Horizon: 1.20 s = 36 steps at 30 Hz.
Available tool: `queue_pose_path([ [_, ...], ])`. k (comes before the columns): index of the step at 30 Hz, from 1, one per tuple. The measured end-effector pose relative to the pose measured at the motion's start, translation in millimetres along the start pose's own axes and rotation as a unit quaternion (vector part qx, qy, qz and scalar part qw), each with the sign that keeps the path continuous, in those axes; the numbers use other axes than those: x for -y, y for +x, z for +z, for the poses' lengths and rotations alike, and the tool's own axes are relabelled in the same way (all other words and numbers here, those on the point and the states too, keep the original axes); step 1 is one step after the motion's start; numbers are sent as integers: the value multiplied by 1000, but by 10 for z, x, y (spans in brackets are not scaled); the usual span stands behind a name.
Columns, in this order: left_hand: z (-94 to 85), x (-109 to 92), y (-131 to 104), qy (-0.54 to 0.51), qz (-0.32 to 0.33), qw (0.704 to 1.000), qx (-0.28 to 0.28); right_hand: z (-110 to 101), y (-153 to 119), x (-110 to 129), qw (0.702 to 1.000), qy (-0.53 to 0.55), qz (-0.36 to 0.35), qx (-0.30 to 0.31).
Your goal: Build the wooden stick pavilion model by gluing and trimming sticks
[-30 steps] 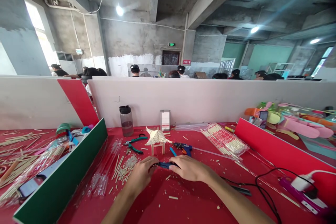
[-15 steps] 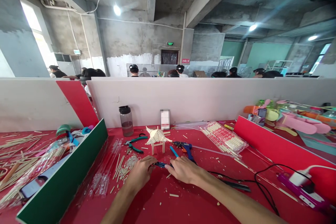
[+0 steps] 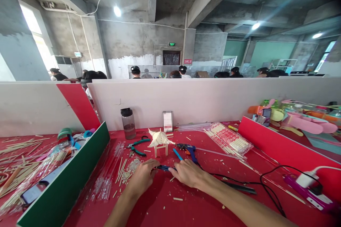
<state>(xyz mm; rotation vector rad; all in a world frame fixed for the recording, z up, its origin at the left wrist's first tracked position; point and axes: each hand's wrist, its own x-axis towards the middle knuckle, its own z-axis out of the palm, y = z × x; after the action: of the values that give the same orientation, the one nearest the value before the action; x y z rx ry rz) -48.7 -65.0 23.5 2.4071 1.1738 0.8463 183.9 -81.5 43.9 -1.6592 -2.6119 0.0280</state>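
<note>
Both my hands are low over the red table, close together. My right hand [image 3: 188, 173] is closed around blue-handled pliers [image 3: 164, 168], whose dark end points to the left; a lighter blue handle [image 3: 177, 154] sticks up beside its fingers. My left hand [image 3: 145, 174] has its fingers pinched together at that dark end, and whatever they hold is hidden by the fingers. Just beyond the hands stands a small pavilion model [image 3: 159, 140] made of pale sticks, with a pointed, upturned roof on thin legs.
Green-handled pliers [image 3: 138, 150], stick offcuts [image 3: 130, 170] and a water bottle [image 3: 128, 124] are to the left. A blue glue gun [image 3: 190, 150] and bundled sticks [image 3: 229, 140] lie right. A purple power strip [image 3: 310, 193], cables and low dividers [image 3: 66, 173] flank the workspace.
The view has shifted very slightly. Both hands keep nearly the same pose around the pliers, and the model stays in place.
</note>
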Motion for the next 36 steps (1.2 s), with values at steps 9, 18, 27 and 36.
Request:
queue_pose_path([
  [9,-23,20,-16,1,-33,999,18,13,-16,24,1000,-5,-7,-1],
  [18,-24,84,13,56,29,998,-10,25,-5,92,1000,-6,8,-13],
  [27,-102,211,-4,35,-24,999,24,125,29,141,1000,-7,2,-21],
  [36,-126,4,66,-145,-95,980,-98,216,220,276,996,12,12,-88],
])
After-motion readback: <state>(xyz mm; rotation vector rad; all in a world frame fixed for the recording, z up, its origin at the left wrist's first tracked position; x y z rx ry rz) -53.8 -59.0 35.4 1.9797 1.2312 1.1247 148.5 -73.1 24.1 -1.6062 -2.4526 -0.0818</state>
